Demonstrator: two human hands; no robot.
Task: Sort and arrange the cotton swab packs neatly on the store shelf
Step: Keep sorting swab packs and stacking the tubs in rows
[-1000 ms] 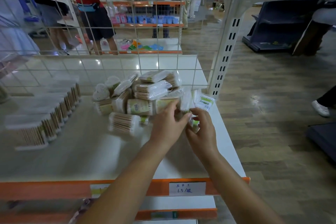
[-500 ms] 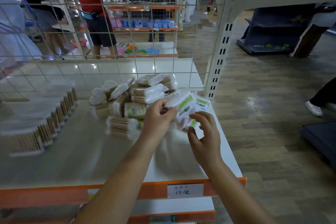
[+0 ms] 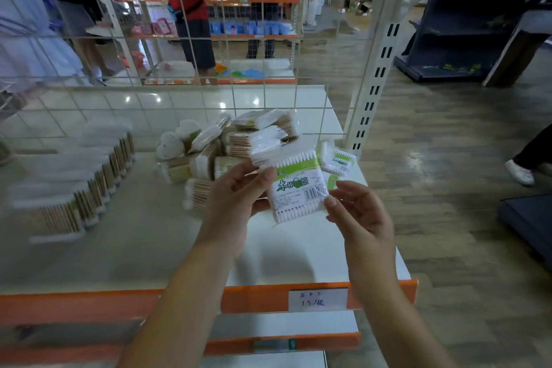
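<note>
Head view: green-labelled swab pack (image 3: 297,185), barcoded.

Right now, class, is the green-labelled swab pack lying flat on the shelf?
No, the left hand holds the green-labelled pack up above the shelf.

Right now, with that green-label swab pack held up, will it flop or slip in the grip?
The green-label pack probably stays fairly flat: its swabs lie in tight rows. Its glossy film looks slippery, and only the left hand pinches it. It is likely light.
</note>
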